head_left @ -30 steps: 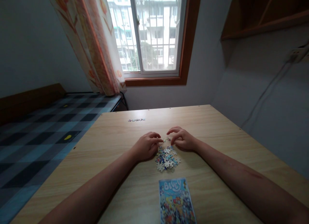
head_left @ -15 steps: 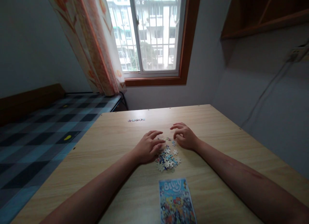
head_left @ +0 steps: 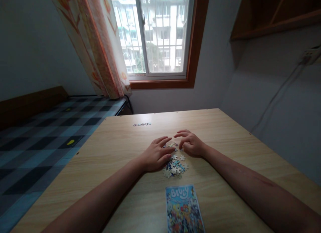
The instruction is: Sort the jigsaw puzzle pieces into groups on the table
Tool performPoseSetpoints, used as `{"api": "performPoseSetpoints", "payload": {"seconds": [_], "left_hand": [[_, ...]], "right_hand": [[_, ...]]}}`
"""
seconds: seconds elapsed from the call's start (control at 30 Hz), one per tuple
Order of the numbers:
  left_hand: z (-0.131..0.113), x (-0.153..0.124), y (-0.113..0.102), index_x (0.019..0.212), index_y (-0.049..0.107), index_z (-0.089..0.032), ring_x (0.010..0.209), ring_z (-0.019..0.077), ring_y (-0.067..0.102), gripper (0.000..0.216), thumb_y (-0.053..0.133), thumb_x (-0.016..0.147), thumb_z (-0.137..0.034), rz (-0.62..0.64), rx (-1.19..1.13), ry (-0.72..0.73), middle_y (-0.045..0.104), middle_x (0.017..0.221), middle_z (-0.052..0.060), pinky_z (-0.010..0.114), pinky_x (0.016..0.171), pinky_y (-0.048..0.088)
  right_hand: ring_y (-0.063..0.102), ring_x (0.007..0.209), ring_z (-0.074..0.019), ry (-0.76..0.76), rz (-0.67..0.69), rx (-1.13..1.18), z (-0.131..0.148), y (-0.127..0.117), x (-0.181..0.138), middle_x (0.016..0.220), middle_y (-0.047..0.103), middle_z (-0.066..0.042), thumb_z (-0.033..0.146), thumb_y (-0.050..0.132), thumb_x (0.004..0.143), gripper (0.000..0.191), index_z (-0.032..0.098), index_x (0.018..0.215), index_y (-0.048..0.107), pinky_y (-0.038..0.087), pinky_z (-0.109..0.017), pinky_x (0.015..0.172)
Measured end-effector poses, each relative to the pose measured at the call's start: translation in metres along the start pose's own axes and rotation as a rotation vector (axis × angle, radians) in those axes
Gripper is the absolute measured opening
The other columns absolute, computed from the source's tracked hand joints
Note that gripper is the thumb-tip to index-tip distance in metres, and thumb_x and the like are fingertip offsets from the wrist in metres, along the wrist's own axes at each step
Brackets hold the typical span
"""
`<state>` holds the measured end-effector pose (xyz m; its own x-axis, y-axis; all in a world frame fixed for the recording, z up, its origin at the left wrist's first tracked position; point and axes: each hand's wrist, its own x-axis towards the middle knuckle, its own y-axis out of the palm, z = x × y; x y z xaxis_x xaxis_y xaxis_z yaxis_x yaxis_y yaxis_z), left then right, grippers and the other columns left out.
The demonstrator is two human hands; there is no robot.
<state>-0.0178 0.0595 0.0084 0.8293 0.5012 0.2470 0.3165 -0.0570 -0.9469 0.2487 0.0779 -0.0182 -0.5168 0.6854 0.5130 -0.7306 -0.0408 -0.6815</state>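
A loose heap of jigsaw puzzle pieces (head_left: 175, 167) lies on the wooden table (head_left: 120, 152), some showing pale backs and others blue print. My left hand (head_left: 157, 154) rests over the heap's left edge, fingers spread, touching or hovering just above the pieces. On the far right side of the heap is my right hand (head_left: 190, 143), its fingers curved and apart, thumb low by a few small pieces. No piece shows in either hand. Farther back, a short joined row of puzzle pieces (head_left: 142, 124) lies near the table's far edge.
Close to me lies a colourful picture card or box (head_left: 185, 209) lettered at the top. A bed with a checked cover (head_left: 75, 122) stands along the left. Beyond the table are a window (head_left: 163, 35) and a curtain (head_left: 92, 42); a wooden shelf (head_left: 276, 25) hangs at right.
My left hand has slid slightly right over the pieces. My right hand has shifted a little left and its fingertips are lower, so the two hands are closer together.
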Motion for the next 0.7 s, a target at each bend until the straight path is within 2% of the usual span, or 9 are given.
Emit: {"api": "performPoseSetpoints", "payload": {"seconds": [0.17,0.3,0.37,0.5,0.7], "left_hand": [[0.006,0.001,0.001,0.127,0.069,-0.024,0.139,0.0289,0.042,0.043,0.036,0.102,-0.036,-0.120,-0.010,-0.060,0.053,0.148,0.010,0.053,0.116,0.034],[0.012,0.001,0.001,0.105,0.076,-0.023,0.129,0.0276,0.049,0.034,0.043,0.098,-0.030,-0.253,-0.018,-0.102,0.062,0.135,0.008,0.052,0.111,0.039],[0.014,0.000,0.001,0.094,0.077,-0.023,0.122,0.0264,0.053,0.031,0.046,0.096,-0.027,-0.301,-0.016,-0.123,0.066,0.127,0.007,0.051,0.107,0.043],[0.018,0.000,0.001,0.082,0.078,-0.023,0.111,0.0238,0.057,0.038,0.043,0.095,-0.023,-0.343,-0.007,-0.173,0.070,0.115,0.006,0.049,0.103,0.046],[0.023,0.000,0.002,0.082,0.079,-0.024,0.112,0.0228,0.057,0.051,0.033,0.101,-0.029,-0.333,-0.037,-0.199,0.070,0.114,0.006,0.047,0.102,0.045]], "right_hand": [[0.055,0.124,-0.0263,-0.027,-0.014,-0.008,0.001,0.001,0.000,0.120,0.072,-0.002,0.001,0.052,0.068,0.039,0.028,0.074,0.080,0.041,-0.049,0.109],[0.053,0.129,-0.0282,-0.062,0.027,-0.050,0.006,0.003,-0.001,0.127,0.070,-0.002,0.003,0.058,0.069,0.040,0.030,0.086,0.081,0.040,-0.051,0.110],[0.051,0.131,-0.0291,-0.079,0.057,-0.073,0.010,0.003,-0.001,0.129,0.069,-0.002,0.007,0.062,0.074,0.034,0.031,0.088,0.081,0.039,-0.052,0.111],[0.050,0.133,-0.0295,-0.101,0.092,-0.091,0.017,0.001,0.000,0.131,0.068,-0.003,0.020,0.065,0.086,0.017,0.029,0.084,0.080,0.038,-0.053,0.111],[0.043,0.141,-0.0287,-0.069,0.093,-0.071,0.021,-0.005,-0.001,0.137,0.065,-0.001,0.021,0.057,0.094,0.033,0.026,0.069,0.077,0.035,-0.055,0.115]]}}
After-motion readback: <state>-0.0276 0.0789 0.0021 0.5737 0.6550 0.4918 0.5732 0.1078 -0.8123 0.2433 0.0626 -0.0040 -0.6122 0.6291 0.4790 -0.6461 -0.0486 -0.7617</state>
